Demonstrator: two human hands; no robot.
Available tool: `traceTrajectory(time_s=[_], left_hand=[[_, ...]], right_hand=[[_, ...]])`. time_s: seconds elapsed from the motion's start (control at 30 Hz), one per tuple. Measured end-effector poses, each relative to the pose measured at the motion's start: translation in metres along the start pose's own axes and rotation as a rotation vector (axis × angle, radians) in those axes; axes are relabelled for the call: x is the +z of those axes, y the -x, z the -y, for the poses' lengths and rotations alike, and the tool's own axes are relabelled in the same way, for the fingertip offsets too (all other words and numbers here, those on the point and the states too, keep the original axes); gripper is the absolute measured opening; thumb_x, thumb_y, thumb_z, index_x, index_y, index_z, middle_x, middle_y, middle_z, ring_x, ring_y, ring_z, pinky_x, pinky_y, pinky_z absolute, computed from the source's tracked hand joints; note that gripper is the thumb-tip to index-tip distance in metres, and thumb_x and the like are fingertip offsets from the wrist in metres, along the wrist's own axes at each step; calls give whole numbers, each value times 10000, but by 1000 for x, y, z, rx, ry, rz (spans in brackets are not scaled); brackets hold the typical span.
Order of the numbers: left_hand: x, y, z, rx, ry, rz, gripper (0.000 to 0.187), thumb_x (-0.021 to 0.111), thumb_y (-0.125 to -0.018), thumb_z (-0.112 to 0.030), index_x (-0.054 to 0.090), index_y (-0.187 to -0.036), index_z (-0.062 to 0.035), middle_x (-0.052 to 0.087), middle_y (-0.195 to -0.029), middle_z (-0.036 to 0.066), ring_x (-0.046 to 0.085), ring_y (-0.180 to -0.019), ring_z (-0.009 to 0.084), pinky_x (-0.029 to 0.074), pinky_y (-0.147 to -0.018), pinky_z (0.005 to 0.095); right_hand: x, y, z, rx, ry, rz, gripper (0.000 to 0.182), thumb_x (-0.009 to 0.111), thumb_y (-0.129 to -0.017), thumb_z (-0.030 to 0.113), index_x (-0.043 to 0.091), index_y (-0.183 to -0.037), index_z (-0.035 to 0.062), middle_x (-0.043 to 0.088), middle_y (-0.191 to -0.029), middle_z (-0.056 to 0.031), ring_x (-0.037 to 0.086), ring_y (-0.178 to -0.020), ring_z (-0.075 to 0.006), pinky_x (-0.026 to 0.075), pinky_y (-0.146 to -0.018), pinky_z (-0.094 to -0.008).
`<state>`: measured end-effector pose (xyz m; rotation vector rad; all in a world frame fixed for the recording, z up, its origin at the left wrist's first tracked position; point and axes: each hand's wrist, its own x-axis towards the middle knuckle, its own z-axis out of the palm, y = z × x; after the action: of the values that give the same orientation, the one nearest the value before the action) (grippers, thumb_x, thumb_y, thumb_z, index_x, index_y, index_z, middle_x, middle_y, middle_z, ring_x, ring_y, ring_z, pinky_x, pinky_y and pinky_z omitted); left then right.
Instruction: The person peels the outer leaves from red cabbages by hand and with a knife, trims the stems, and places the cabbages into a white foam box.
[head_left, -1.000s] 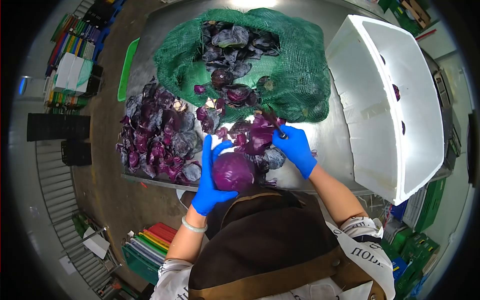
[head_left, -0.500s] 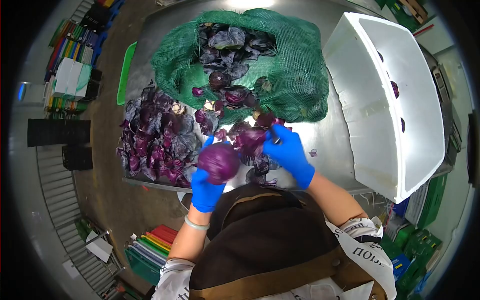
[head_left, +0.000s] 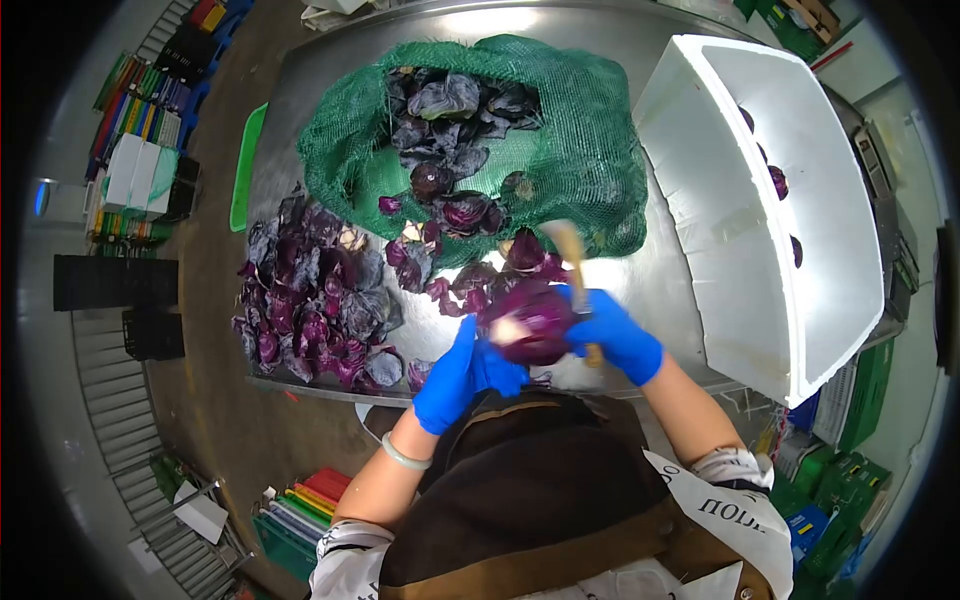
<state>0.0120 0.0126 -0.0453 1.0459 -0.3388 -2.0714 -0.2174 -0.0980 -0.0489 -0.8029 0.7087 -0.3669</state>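
Note:
A red cabbage (head_left: 540, 325) with a pale cut stem end facing left is held above the near edge of the metal table. My left hand (head_left: 462, 378), in a blue glove, supports it from the left and below, fingers partly hidden by it. My blue-gloved right hand (head_left: 618, 335) grips a knife (head_left: 572, 250), blurred by motion, its blade end pointing up and away; these fingers also touch the cabbage's right side. Loose purple leaves (head_left: 470, 288) lie just beyond the cabbage.
A green mesh sack (head_left: 590, 150) with cabbages and leaves lies across the table (head_left: 670, 270). A heap of trimmed leaves (head_left: 315, 285) is at left. On the right, a white foam box (head_left: 715, 250) holds several cabbages. Crates and folders stand around the floor.
The cabbage has moved right and been turned so its stem end shows. My left hand has shifted right with it, and my right hand has come against the cabbage, its knife now raised.

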Motion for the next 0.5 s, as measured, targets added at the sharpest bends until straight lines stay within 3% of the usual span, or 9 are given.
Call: traceTrajectory(time_s=[0.07,0.1,0.17,0.2,0.3,0.33,0.37,0.43,0.5], left_hand=[[-8,-13,-5,124,-160,-108,398,387,-1026,-306,570,-1195,5,669,-981,144,646,-858,210,508,-826,323],[-12,-18,-8,191,-228,-170,369,423,-1015,-284,577,-1196,-1,666,-1000,131,640,-870,197,506,-829,316],[-30,-32,-10,271,-268,-252,319,497,-988,-240,578,-1204,-19,657,-1040,97,629,-886,174,500,-830,300],[-36,-40,-12,293,-292,-318,324,493,-989,-250,572,-1208,-25,656,-1035,91,627,-875,168,501,-821,296],[-52,-76,-31,308,-424,-526,311,494,-987,-231,568,-1215,-33,650,-1052,87,625,-883,166,502,-817,296],[-55,-87,-39,338,-446,-588,305,496,-985,-218,567,-1216,-32,649,-1057,89,626,-892,166,502,-823,298],[-79,-111,-39,506,-487,-537,295,502,-979,-184,564,-1223,-31,653,-1066,84,626,-918,163,500,-844,304],[-89,-145,-60,652,-643,-545,276,516,-960,-138,587,-1195,-13,659,-1065,79,625,-930,150,486,-848,282],[-104,-188,-75,783,-835,-589,259,524,-947,-121,610,-1164,-9,666,-1042,84,628,-921,150,483,-832,273]], right_hand=[[-26,39,26,-162,27,-225,509,635,-722,163,566,-1193,-19,617,-766,-27,579,-589,-99,460,-523,-233],[-38,66,34,-273,-91,-472,464,620,-712,180,586,-1130,-19,619,-767,-44,581,-603,-102,468,-531,-232],[-85,113,55,-540,25,-937,126,615,-786,182,578,-815,65,572,-695,-41,558,-599,-128,470,-572,-264],[-114,138,72,-624,174,-984,157,613,-850,202,541,-762,93,532,-655,-11,511,-568,-126,430,-557,-273],[-164,192,122,-584,530,-1394,259,688,-862,273,632,-944,34,461,-595,32,403,-505,-59,289,-484,-227],[-186,210,130,-423,553,-1513,342,720,-835,285,647,-1044,25,478,-601,26,389,-483,-59,292,-462,-234],[-204,219,130,-379,670,-1537,393,740,-810,310,646,-1064,25,494,-613,21,397,-478,-63,304,-454,-238],[-223,225,133,-119,917,-1603,529,787,-740,365,643,-1113,19,557,-673,-13,443,-478,-82,353,-446,-247],[-253,225,108,-35,1019,-1558,609,786,-736,371,617,-1169,-23,611,-755,-59,495,-496,-104,395,-464,-258]])
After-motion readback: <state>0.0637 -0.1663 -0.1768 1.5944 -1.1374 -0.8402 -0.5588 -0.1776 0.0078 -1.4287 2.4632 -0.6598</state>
